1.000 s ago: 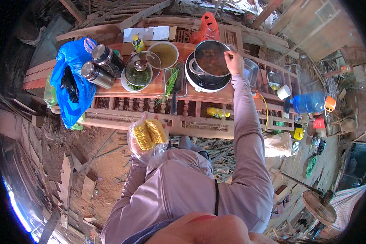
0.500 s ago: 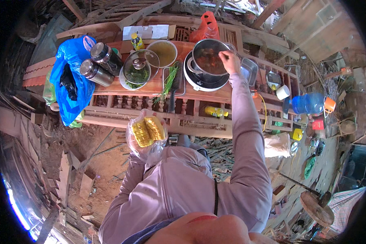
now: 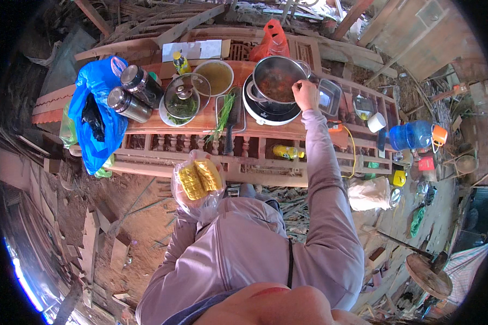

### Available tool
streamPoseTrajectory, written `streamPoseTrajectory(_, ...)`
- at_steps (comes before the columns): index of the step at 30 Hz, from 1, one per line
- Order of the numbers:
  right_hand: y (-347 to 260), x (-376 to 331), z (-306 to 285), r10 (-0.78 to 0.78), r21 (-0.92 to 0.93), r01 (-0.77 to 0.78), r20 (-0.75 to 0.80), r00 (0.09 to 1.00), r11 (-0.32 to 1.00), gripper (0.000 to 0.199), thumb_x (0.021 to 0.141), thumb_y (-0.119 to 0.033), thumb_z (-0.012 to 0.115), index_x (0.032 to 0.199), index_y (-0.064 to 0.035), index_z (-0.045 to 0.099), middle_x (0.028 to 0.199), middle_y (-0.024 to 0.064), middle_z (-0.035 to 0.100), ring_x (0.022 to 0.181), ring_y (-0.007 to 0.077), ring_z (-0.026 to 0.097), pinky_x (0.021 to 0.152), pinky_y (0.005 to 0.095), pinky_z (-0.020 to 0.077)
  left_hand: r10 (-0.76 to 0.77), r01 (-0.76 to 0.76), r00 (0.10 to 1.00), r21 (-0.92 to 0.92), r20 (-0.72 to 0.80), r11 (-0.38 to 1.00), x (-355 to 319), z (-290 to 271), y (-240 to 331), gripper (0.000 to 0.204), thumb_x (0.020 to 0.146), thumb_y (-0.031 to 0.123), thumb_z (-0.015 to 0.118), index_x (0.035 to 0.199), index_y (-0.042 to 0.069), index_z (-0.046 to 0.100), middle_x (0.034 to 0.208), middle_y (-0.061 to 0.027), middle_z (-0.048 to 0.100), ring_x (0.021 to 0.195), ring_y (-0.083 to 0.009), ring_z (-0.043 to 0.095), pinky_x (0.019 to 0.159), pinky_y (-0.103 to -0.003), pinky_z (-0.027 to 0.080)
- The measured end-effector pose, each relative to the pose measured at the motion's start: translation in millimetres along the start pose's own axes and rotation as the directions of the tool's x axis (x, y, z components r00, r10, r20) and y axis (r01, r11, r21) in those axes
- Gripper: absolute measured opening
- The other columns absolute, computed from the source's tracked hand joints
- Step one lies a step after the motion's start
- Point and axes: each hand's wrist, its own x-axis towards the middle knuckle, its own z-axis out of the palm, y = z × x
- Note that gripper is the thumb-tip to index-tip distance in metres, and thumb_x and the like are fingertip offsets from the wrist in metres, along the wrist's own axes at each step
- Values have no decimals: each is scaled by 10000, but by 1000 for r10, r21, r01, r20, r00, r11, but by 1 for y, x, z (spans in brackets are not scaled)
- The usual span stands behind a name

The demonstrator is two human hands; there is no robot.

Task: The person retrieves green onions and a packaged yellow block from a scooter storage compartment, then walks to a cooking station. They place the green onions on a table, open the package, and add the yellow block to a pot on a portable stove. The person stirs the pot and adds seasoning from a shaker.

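My left hand (image 3: 220, 170), mostly hidden, is closed around a clear plastic bag (image 3: 185, 203) in front of my chest. Inside the bag are two yellow blocks (image 3: 199, 179) with a grid-like ridged surface. Over the right rim of a steaming metal pot (image 3: 278, 65), my right hand (image 3: 306, 95) has its fingertips pinched together. Whatever they may hold is too small to make out. The pot contains reddish-brown food (image 3: 276, 84) and rests on a round white-and-black electric cooker (image 3: 271, 115).
Left of the cooker are a tray (image 3: 236, 111) with green stalks and a dark-handled tool, a bowl of broth (image 3: 217, 76), a glass lid (image 3: 187, 92) over a plate of greens, and two steel flasks (image 3: 135, 89). A blue bag (image 3: 95, 130) hangs at the left; a yellow cable (image 3: 353, 154) runs down the right.
My right hand has drawn back slightly from over the pot toward its right rim, fingers still pinched. The bag with the yellow blocks stays in my left hand, and the whole view has shifted a little.
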Motion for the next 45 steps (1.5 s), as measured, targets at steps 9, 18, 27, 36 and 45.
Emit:
streamPoseTrajectory(9,24,40,13,123,338,-174,165,979,925,255,879,-333,655,953,-105,741,861,129,727,721,219,717,675,353,541,18,-25,995,73,94,997,-9,6,-5,544,969,497,412,1420,195,451,1400,-165,463,1261,-440,436,1004,-601,402)
streamPoseTrajectory(18,-17,35,25,-155,475,2,283,947,880,271,896,-298,650,977,-51,728,850,88,730,769,208,717,667,304,541,62,-57,997,104,-51,993,-13,2,-4,550,954,532,429,1406,221,468,1378,-153,487,1195,-445,489,927,-624,445)
streamPoseTrajectory(27,37,4,10,-29,139,34,-38,999,990,210,868,-259,655,890,-61,723,812,133,699,754,320,682,656,395,529,156,-147,988,312,-5,939,-13,-9,-2,555,958,537,408,1406,214,464,1393,-136,478,1207,-439,483,964,-633,415)
streamPoseTrajectory(36,16,-13,-4,39,313,-67,96,995,947,233,863,-287,655,897,-65,717,913,144,700,848,355,663,733,423,520,17,-18,1000,68,10,998,-8,11,7,500,968,489,431,1354,185,523,1329,-146,538,1182,-434,516,994,-605,421)
streamPoseTrajectory(45,3,-27,-12,-71,223,71,-9,997,972,228,878,-270,643,863,-49,696,863,134,672,784,349,656,686,432,514,-38,32,995,61,94,998,0,22,4,487,972,468,425,1322,152,545,1276,-161,563,1169,-420,522,1004,-591,415)
